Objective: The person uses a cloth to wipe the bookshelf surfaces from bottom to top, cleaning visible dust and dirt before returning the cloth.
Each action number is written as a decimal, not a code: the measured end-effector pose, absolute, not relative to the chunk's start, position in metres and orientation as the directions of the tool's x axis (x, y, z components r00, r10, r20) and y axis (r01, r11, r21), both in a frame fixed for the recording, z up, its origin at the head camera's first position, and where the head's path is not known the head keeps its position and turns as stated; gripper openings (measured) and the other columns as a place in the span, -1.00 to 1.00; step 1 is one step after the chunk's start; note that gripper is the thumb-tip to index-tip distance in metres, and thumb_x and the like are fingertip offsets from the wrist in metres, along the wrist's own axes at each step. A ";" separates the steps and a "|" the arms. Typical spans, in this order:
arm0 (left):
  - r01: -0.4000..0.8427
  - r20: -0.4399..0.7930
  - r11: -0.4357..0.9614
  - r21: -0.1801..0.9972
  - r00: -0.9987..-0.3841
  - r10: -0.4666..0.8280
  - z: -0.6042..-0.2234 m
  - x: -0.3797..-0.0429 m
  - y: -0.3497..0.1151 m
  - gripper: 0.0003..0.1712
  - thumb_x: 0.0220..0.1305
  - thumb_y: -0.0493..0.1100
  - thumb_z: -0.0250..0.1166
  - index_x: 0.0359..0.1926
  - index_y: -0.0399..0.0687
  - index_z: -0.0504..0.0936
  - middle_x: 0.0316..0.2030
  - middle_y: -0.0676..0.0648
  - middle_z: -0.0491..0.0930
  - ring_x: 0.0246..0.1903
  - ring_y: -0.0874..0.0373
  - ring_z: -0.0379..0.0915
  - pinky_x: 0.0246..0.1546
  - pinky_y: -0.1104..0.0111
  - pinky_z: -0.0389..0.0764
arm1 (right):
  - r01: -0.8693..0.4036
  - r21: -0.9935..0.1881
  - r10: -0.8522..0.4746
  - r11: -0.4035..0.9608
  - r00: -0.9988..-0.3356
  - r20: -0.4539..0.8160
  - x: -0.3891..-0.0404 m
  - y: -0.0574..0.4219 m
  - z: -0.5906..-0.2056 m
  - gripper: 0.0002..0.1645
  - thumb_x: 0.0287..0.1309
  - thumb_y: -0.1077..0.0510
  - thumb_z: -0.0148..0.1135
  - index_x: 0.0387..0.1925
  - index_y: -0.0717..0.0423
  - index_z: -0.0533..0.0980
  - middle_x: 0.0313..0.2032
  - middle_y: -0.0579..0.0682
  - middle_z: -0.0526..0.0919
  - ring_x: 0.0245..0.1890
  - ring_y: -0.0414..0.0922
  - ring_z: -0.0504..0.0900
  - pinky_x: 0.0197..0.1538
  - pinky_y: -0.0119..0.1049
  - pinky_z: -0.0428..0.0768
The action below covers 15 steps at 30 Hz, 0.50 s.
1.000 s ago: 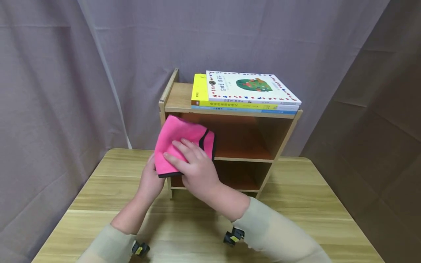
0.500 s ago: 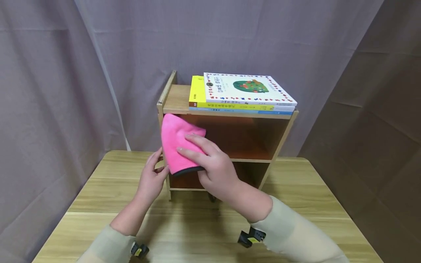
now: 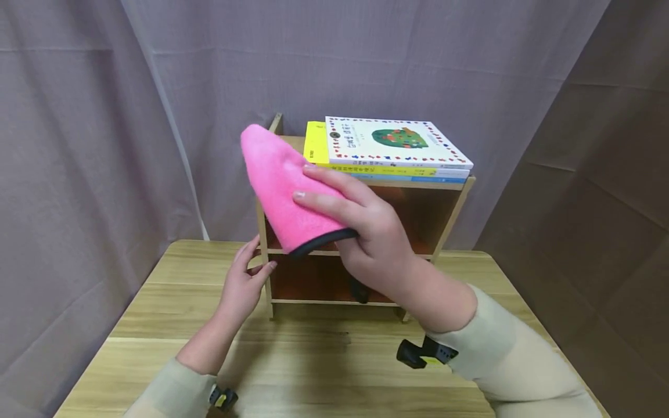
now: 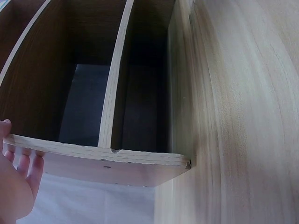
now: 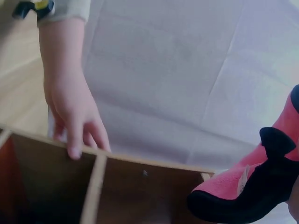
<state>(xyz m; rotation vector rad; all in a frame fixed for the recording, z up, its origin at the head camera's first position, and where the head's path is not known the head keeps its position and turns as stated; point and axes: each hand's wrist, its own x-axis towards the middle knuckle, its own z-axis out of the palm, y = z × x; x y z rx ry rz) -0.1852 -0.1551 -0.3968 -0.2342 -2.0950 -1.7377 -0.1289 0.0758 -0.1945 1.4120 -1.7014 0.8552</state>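
Note:
In the head view my right hand (image 3: 378,238) holds a pink cloth (image 3: 284,191) with black edging, fingers spread over its face and thumb underneath. The cloth is raised in front of the upper left corner of a small wooden shelf (image 3: 319,281) and overlaps it. At the shelf's left side, my left hand (image 3: 243,290) grips the side panel (image 4: 117,170). Its thumb lies over the front edge and its fingers are on the outer face. The right wrist view shows the cloth's black-trimmed underside at the lower right.
Several books lie stacked on the shelf top, a white picture book (image 3: 360,139) over a yellow book (image 3: 316,142) and a blue one. The shelf stands on a wooden table (image 3: 172,302). Grey curtains (image 3: 219,75) hang behind and beside it.
The right hand has carried the cloth up and away from the left hand, from the shelf's left side toward its top corner. The left hand stays at the side panel.

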 end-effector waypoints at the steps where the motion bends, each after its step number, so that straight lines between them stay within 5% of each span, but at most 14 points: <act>1: 0.379 0.410 0.211 0.901 -0.904 -0.124 -0.397 -0.185 -0.155 -0.25 0.30 -0.31 0.34 0.47 -0.03 0.30 0.36 -0.07 0.28 0.25 -0.02 0.33 0.05 0.41 0.60 | -0.985 -0.009 -0.484 0.174 -0.093 0.870 -0.130 0.076 -0.189 -0.59 0.20 0.43 0.09 0.03 0.15 0.63 0.20 0.21 0.54 0.24 0.05 0.49 0.23 -0.16 0.52; 4: 0.377 0.410 0.228 0.898 -0.904 -0.122 -0.397 -0.187 -0.154 -0.24 0.30 -0.30 0.33 0.47 -0.03 0.29 0.37 -0.07 0.27 0.25 -0.01 0.32 0.10 0.29 0.59 | -0.979 0.045 -0.493 0.197 -0.059 0.868 -0.134 0.077 -0.177 -0.58 0.23 0.43 0.02 0.02 0.16 0.63 0.18 0.22 0.55 0.24 0.04 0.49 0.25 -0.15 0.51; 8: 0.371 0.410 0.249 0.894 -0.903 -0.127 -0.397 -0.187 -0.152 -0.25 0.31 -0.29 0.33 0.47 -0.03 0.28 0.37 -0.06 0.28 0.25 0.00 0.32 0.11 0.18 0.59 | -0.971 0.075 -0.489 0.225 -0.046 0.871 -0.140 0.079 -0.164 -0.68 0.25 0.36 0.17 0.02 0.21 0.64 0.18 0.24 0.55 0.26 0.02 0.47 0.28 -0.15 0.48; 15: 0.369 0.412 0.259 0.892 -0.902 -0.133 -0.398 -0.186 -0.155 -0.24 0.31 -0.31 0.33 0.47 0.02 0.29 0.36 -0.06 0.27 0.25 -0.02 0.33 0.06 0.28 0.62 | -0.975 0.098 -0.357 0.198 0.021 0.934 -0.146 0.073 -0.141 -0.70 0.20 0.34 0.26 -0.02 0.23 0.63 0.14 0.25 0.57 0.22 -0.01 0.50 0.21 -0.14 0.52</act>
